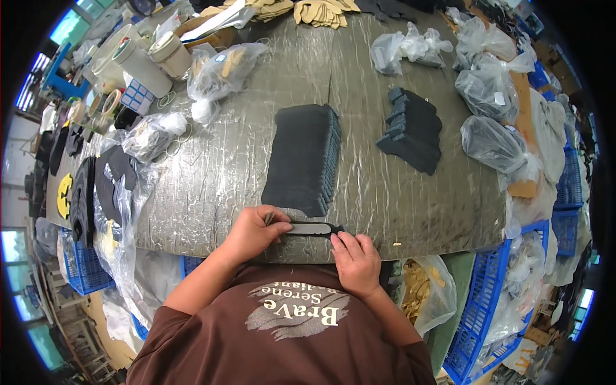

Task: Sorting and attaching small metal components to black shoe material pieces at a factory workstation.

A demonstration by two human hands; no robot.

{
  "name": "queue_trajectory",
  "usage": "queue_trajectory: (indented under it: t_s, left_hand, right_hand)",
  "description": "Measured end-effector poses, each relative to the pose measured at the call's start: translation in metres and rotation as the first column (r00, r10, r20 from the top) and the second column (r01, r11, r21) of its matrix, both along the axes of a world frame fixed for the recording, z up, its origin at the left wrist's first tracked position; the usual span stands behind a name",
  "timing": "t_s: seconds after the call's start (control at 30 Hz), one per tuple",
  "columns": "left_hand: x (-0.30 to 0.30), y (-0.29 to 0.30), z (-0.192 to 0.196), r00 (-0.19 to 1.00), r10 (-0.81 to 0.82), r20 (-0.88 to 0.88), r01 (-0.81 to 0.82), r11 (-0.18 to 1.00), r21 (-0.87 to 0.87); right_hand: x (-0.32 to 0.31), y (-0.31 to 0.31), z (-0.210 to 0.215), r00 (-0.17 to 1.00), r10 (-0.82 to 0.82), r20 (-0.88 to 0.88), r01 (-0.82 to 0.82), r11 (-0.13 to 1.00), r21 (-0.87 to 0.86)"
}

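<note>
A flat black cut piece with a pale strip (pixel 310 228) lies at the near edge of the plastic-covered table (pixel 256 147). My left hand (pixel 255 232) pinches its left end with fingers closed on it. My right hand (pixel 355 261) presses its fingertips on the right end of the same piece. Just beyond my hands lies a fanned row of dark cut pieces (pixel 305 159). A second, smaller row of dark pieces (pixel 414 130) sits further right.
Clear plastic bags of parts (pixel 494 83) line the right side and another bag (pixel 221 67) lies at the far left. Tape rolls and cylinders (pixel 144 61) stand at the far left corner. Blue crates (pixel 494 301) sit beside the table at right and left.
</note>
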State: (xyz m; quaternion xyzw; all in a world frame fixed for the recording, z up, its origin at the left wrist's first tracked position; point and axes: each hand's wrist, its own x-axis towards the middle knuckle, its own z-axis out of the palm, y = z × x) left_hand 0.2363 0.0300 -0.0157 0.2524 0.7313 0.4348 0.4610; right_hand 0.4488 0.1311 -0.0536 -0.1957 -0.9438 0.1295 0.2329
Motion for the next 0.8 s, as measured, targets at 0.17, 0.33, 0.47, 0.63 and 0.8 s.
queue_trajectory:
  t_s: [0.17,0.33,0.47,0.63,0.8]
  left_hand:
    - [0.0033,0.0052,-0.0081,0.984,-0.125,-0.128,0.116,0.99,-0.077]
    - [0.0052,0.0071,-0.0046,0.98,-0.128,-0.153,0.112,0.988,-0.107]
    - [0.0055,0.0083,-0.0022,0.978,-0.131,-0.162,0.111,0.986,-0.123]
    - [0.0056,0.0098,-0.0009,0.976,-0.141,-0.169,0.117,0.983,-0.143]
    - [0.0066,0.01,-0.0009,0.973,-0.145,-0.177,0.121,0.983,-0.141]
  right_hand:
    - [0.0025,0.0028,-0.0041,0.999,0.026,-0.03,-0.026,1.0,0.004]
    - [0.0027,0.0038,-0.0057,0.998,0.057,-0.028,-0.056,0.998,0.028]
    - [0.003,0.0053,-0.0062,0.996,0.087,-0.012,-0.087,0.995,0.04]
    - [0.0014,0.0073,-0.0048,0.994,0.111,0.002,-0.111,0.989,0.098]
    - [0.0019,0.0092,-0.0053,0.99,0.123,0.063,-0.128,0.989,0.079]
